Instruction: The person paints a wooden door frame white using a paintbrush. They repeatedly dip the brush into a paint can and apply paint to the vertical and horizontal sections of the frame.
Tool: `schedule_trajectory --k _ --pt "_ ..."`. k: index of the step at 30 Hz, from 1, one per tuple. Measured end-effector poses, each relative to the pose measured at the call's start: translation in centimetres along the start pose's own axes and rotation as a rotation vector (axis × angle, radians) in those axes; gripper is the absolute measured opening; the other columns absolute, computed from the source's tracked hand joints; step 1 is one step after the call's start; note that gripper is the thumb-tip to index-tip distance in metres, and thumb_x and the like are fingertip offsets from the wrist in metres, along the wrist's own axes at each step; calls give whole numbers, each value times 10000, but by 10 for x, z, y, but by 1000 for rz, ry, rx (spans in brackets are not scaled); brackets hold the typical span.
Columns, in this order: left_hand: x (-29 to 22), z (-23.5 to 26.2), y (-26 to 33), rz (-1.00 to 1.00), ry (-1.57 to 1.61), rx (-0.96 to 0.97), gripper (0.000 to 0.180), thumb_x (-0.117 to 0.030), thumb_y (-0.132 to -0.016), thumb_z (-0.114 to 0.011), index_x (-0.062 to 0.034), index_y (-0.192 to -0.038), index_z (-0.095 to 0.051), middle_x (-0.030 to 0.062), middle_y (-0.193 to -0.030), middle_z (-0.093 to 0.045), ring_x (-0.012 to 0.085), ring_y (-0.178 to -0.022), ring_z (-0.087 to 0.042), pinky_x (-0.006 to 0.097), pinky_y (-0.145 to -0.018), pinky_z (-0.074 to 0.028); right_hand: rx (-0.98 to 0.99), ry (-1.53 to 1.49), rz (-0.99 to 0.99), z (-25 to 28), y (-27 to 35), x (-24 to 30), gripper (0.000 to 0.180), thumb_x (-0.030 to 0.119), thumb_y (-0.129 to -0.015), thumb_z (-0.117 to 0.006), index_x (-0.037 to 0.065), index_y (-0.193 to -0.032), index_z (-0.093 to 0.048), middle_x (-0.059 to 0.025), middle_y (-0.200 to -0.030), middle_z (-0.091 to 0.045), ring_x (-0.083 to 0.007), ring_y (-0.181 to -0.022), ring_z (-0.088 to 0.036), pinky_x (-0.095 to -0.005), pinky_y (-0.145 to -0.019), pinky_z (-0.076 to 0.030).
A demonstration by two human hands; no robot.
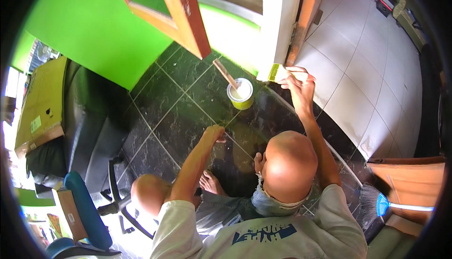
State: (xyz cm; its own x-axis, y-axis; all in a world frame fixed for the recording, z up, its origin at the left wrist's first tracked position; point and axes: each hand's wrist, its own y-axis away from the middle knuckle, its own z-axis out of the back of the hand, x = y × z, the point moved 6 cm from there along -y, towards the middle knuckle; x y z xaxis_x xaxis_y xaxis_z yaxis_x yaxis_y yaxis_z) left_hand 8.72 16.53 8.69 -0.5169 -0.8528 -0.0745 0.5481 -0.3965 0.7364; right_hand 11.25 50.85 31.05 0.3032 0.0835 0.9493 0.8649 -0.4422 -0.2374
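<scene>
In my right hand (pixel 299 86) is a paintbrush (pixel 274 72) with a yellow band, pinched between my fingers. Its tip points left, at the foot of the white door frame (pixel 277 21); whether the bristles touch it I cannot tell. An opened paint can (pixel 241 100) with a yellow-green side and white paint inside stands on the dark tiles to the left of the brush. A wooden stick (pixel 225 74) leans out of the can's left side. My left hand (pixel 214 134) hangs in front of my knees with its fingers curled; nothing shows in it.
An orange wooden window or door leaf (pixel 181 21) juts out above, beside the green wall (pixel 94 33). Pale tiles (pixel 358 71) lie past the threshold on the right. A broom (pixel 381 205) is at lower right. A black sofa (pixel 94 113) and an office chair (pixel 113 202) are on the left.
</scene>
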Motion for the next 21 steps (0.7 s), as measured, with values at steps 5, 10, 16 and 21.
schedule_trajectory --k 5,10,16,21 --pt "-20 16 8 -33 -26 -47 474 -411 -819 -821 -23 -1077 -737 188 -1096 -731 387 -1059 -702 473 -871 -573 332 510 -96 -58 -22 -26 82 6 -924 -611 -32 -971 -666 -96 -844 -732 -143 -772 -710 -291 -704 -558" --pt "-10 10 11 2 77 -86 420 -381 -751 -870 -47 -987 -773 189 -1030 -740 370 -1072 -694 450 -864 -576 506 786 -140 -89 -33 -67 100 45 -892 -639 -42 -929 -669 -126 -798 -732 -167 -780 -717 -343 -719 -563" --pt "-14 13 11 -38 38 -42 444 -404 -809 -824 -24 -1022 -741 205 -1053 -717 399 -1036 -699 475 -848 -570 522 846 -190 -88 -29 -111 87 29 -878 -628 -38 -910 -673 -124 -800 -735 -177 -774 -719 -358 -716 -564" --pt "-9 10 4 -58 76 -40 444 -419 -808 -817 -27 -1003 -744 216 -1098 -700 404 -1066 -684 469 -855 -566 428 745 -85 -82 -29 -113 137 152 -862 -692 23 -866 -742 -138 -653 -685 -179 -581 -659 -368 -569 -515"
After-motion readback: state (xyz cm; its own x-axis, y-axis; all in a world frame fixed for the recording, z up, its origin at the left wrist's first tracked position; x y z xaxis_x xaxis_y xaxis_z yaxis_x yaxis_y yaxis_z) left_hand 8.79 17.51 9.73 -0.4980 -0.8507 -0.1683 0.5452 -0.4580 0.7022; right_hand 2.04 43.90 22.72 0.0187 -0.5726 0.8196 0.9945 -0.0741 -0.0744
